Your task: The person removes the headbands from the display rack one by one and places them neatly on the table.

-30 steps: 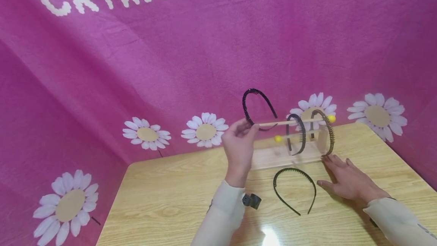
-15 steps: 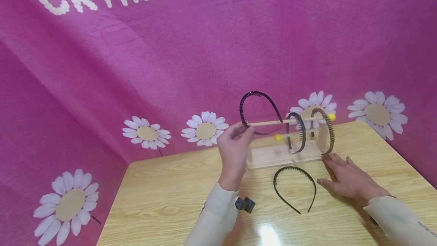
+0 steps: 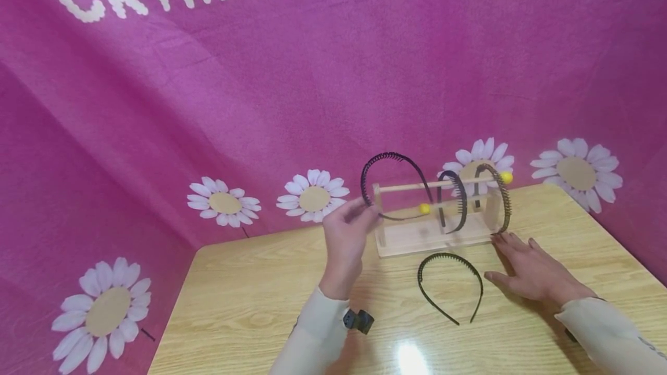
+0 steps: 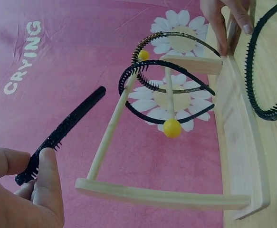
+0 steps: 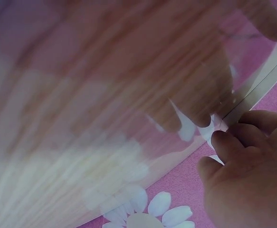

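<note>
My left hand pinches a black toothed headband between thumb and fingers at the stand's left end. In the left wrist view this headband is seen edge-on, apart from the wooden stand. Two more toothed headbands hang on the stand's upper rod: a black one near the middle and a brownish one at the right. My right hand lies palm down on the table, fingers extended, fingertips at the base's right end. Another black headband lies on the table before the stand.
The stand's upper rod ends in a yellow ball at the right. Its lower rod has a yellow ball at its left end. A pink cloth with daisies hangs behind the wood-grain table.
My left hand has moved left and down, bringing the pinched headband lower. The right hand, the two hanging headbands and the one on the table stay in place.
</note>
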Action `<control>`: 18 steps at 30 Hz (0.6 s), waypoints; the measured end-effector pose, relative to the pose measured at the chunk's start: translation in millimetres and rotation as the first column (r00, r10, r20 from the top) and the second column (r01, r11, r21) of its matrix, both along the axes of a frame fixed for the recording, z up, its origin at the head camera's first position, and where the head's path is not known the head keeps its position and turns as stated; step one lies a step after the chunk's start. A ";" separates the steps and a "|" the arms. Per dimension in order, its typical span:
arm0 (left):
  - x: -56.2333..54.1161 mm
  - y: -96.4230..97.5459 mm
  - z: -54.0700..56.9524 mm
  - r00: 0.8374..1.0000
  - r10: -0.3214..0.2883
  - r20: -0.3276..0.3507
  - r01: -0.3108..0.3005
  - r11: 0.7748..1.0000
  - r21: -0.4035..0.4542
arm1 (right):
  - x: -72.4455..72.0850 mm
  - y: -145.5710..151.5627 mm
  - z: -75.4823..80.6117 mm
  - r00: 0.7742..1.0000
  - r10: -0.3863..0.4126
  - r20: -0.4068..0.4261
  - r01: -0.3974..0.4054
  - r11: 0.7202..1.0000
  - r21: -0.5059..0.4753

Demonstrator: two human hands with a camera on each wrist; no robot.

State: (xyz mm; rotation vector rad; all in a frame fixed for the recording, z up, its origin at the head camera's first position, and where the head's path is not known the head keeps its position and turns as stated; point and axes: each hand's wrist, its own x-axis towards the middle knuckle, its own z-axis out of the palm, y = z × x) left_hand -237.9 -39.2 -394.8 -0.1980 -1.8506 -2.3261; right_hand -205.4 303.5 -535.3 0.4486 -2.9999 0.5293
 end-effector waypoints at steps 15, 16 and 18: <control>11.0 -21.4 -8.2 0.982 -0.132 0.137 0.138 0.990 -0.032 | 1.4 -1.1 2.3 1.000 -0.002 0.012 0.002 0.999 -0.034; 11.4 -22.9 -9.3 0.980 -0.136 0.144 0.143 0.989 -0.035 | 1.5 -1.1 2.5 1.000 -0.003 0.012 0.003 0.999 -0.032; 11.7 -25.8 -11.4 0.978 -0.145 0.152 0.153 0.987 -0.044 | 1.7 -0.7 3.3 1.000 -0.006 0.018 0.006 0.999 -0.034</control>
